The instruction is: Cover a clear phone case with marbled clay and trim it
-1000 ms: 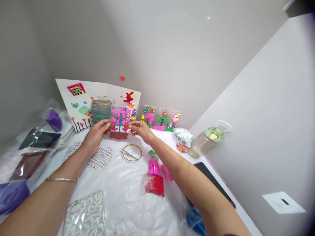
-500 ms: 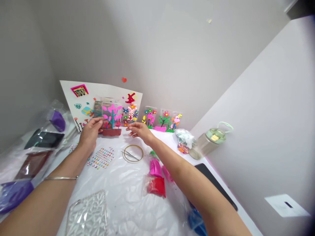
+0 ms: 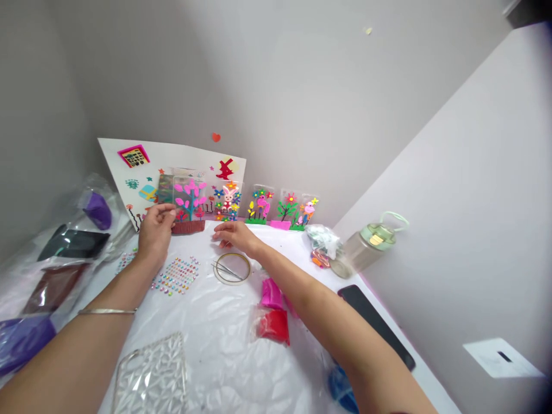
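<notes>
One flowered panel, partly behind left hand

The tree panel stands left of the rabbit panel, before the poster.

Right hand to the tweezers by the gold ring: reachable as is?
Likely yes. The right hand looks empty and sits just beyond the ring; nothing visible blocks its way to the tweezers.
</notes>
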The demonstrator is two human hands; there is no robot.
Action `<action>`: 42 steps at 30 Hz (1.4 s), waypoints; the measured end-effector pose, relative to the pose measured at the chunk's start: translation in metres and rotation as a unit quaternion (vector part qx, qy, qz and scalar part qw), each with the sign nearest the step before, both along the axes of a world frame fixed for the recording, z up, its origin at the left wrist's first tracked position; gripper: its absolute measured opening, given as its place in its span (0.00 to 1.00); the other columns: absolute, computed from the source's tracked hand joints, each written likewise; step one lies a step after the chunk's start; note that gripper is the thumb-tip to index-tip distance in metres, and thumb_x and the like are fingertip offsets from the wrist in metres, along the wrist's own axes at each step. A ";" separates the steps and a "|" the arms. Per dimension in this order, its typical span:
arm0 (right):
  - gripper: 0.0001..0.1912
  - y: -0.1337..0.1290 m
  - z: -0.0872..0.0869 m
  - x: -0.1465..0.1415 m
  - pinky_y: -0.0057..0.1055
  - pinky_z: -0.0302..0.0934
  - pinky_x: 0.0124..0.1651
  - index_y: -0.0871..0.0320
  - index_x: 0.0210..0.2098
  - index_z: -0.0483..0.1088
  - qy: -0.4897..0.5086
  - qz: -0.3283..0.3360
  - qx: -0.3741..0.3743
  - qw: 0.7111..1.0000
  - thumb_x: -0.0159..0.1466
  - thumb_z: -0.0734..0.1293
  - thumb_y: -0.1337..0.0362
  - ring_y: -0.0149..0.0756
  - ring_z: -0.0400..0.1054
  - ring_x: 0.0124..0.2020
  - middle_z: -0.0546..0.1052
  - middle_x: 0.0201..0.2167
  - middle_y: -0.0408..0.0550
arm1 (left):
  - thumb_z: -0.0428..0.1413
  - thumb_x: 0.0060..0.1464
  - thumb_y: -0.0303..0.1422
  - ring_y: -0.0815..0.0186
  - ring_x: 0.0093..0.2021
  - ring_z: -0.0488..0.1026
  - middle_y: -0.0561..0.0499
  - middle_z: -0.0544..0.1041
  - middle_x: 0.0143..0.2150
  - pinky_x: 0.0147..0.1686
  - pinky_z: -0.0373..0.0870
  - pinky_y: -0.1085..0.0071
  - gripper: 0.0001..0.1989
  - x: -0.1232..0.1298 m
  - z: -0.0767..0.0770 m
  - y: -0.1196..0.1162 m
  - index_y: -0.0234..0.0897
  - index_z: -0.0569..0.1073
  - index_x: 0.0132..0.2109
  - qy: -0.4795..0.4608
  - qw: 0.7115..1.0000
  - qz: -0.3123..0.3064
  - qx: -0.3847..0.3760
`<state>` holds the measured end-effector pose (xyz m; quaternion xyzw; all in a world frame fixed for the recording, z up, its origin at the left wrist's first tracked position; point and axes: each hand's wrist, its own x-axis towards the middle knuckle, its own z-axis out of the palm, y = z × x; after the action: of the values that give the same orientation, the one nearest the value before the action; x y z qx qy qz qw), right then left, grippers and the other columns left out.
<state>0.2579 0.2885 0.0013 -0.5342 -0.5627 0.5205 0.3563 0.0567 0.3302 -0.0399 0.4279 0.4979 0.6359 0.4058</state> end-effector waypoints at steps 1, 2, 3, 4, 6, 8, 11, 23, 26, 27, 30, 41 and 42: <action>0.06 0.000 -0.001 -0.002 0.22 0.60 0.24 0.59 0.32 0.73 -0.009 0.006 0.002 1.000 0.61 0.69 0.76 0.27 0.69 0.21 0.79 0.24 0.41 | 0.60 0.64 0.36 0.58 0.50 0.77 0.45 0.78 0.53 0.50 0.77 0.54 0.14 0.000 -0.001 0.000 0.36 0.75 0.53 0.004 1.000 0.002 0.006; 0.06 0.000 -0.002 -0.004 0.23 0.59 0.23 0.59 0.32 0.74 -0.020 0.010 0.005 1.000 0.61 0.69 0.76 0.27 0.68 0.21 0.78 0.24 0.41 | 0.60 0.64 0.36 0.57 0.50 0.77 0.45 0.78 0.53 0.50 0.77 0.54 0.14 0.001 -0.001 0.000 0.35 0.75 0.53 0.007 1.000 0.003 0.011; 0.06 0.000 -0.002 -0.006 0.23 0.59 0.23 0.60 0.32 0.74 -0.031 0.013 0.009 0.999 0.61 0.69 0.76 0.27 0.68 0.20 0.78 0.24 0.40 | 0.60 0.64 0.36 0.57 0.51 0.77 0.45 0.78 0.53 0.51 0.77 0.53 0.14 0.001 -0.002 0.001 0.35 0.75 0.53 0.010 1.000 0.004 0.015; 0.05 0.000 -0.003 -0.008 0.23 0.59 0.23 0.60 0.33 0.74 -0.044 0.015 0.013 0.999 0.62 0.69 0.76 0.27 0.68 0.20 0.78 0.24 0.40 | 0.60 0.64 0.36 0.57 0.51 0.77 0.45 0.78 0.53 0.51 0.76 0.53 0.14 0.001 -0.002 0.001 0.35 0.75 0.53 0.011 1.000 0.004 0.019; 0.04 0.001 -0.005 -0.011 0.23 0.60 0.24 0.61 0.35 0.74 -0.074 0.016 0.025 0.997 0.63 0.69 0.75 0.27 0.68 0.21 0.77 0.24 0.40 | 0.60 0.64 0.35 0.57 0.52 0.77 0.45 0.78 0.53 0.52 0.76 0.53 0.13 0.001 -0.003 0.002 0.35 0.76 0.53 0.013 1.000 0.000 0.028; 0.03 0.002 -0.005 -0.012 0.23 0.62 0.25 0.62 0.36 0.73 -0.112 0.005 0.043 0.993 0.65 0.69 0.74 0.27 0.68 0.22 0.77 0.25 0.39 | 0.60 0.64 0.35 0.57 0.52 0.77 0.45 0.79 0.53 0.52 0.76 0.53 0.12 0.001 -0.004 0.002 0.36 0.76 0.52 0.015 0.999 -0.002 0.038; 0.04 0.007 -0.002 -0.009 0.25 0.65 0.28 0.62 0.36 0.72 -0.182 -0.045 0.089 0.978 0.68 0.67 0.72 0.27 0.69 0.23 0.76 0.27 0.40 | 0.61 0.63 0.33 0.57 0.51 0.78 0.46 0.79 0.50 0.52 0.76 0.53 0.11 0.001 -0.005 0.004 0.34 0.76 0.51 0.018 0.999 0.009 0.051; 0.25 0.019 0.063 0.015 0.43 0.66 0.55 0.55 0.63 0.65 -0.451 -0.109 0.338 0.819 0.69 0.58 0.75 0.50 0.64 0.61 0.67 0.63 0.57 | 0.61 0.64 0.34 0.57 0.51 0.78 0.45 0.79 0.52 0.52 0.77 0.52 0.12 0.004 -0.010 0.007 0.34 0.76 0.51 0.062 0.993 0.038 0.098; 0.24 0.029 0.066 0.015 0.43 0.67 0.54 0.56 0.62 0.67 -0.489 -0.097 0.348 0.794 0.70 0.56 0.76 0.49 0.63 0.60 0.67 0.62 0.58 | 0.61 0.64 0.35 0.56 0.52 0.77 0.45 0.79 0.52 0.53 0.76 0.51 0.12 0.004 -0.011 0.007 0.34 0.76 0.51 0.082 0.989 0.062 0.102; 0.24 0.032 0.066 0.016 0.43 0.68 0.54 0.56 0.61 0.67 -0.499 -0.095 0.349 0.787 0.70 0.55 0.76 0.49 0.64 0.60 0.68 0.61 0.58 | 0.61 0.63 0.34 0.56 0.52 0.77 0.45 0.79 0.52 0.54 0.75 0.51 0.12 0.003 -0.011 0.006 0.34 0.76 0.51 0.091 0.988 0.071 0.102; 0.22 0.037 0.066 0.018 0.43 0.68 0.52 0.58 0.59 0.69 -0.522 -0.093 0.351 0.772 0.70 0.55 0.76 0.50 0.64 0.57 0.69 0.59 0.59 | 0.62 0.61 0.30 0.58 0.50 0.78 0.47 0.80 0.49 0.56 0.73 0.50 0.09 0.000 -0.011 0.005 0.34 0.77 0.48 0.122 0.984 0.089 0.096; 0.18 0.043 0.074 0.026 0.44 0.64 0.53 0.57 0.51 0.74 -0.529 -0.092 0.374 0.757 0.70 0.58 0.75 0.51 0.62 0.55 0.72 0.52 0.58 | 0.55 0.52 0.22 0.56 0.46 0.79 0.48 0.81 0.43 0.55 0.75 0.55 0.15 -0.003 -0.006 0.001 0.38 0.81 0.45 0.184 0.976 0.092 0.070; 0.18 0.043 0.075 0.027 0.44 0.63 0.54 0.57 0.51 0.75 -0.524 -0.089 0.376 0.760 0.69 0.58 0.75 0.51 0.63 0.54 0.73 0.51 0.58 | 0.55 0.52 0.22 0.56 0.46 0.79 0.48 0.82 0.44 0.54 0.75 0.56 0.16 -0.003 -0.006 0.001 0.38 0.81 0.45 0.184 0.976 0.090 0.069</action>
<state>0.2849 0.3315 0.0763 -0.5945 -0.7620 -0.1272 0.2229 0.0534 0.3309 -0.0460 0.5179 0.5557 0.6129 0.2177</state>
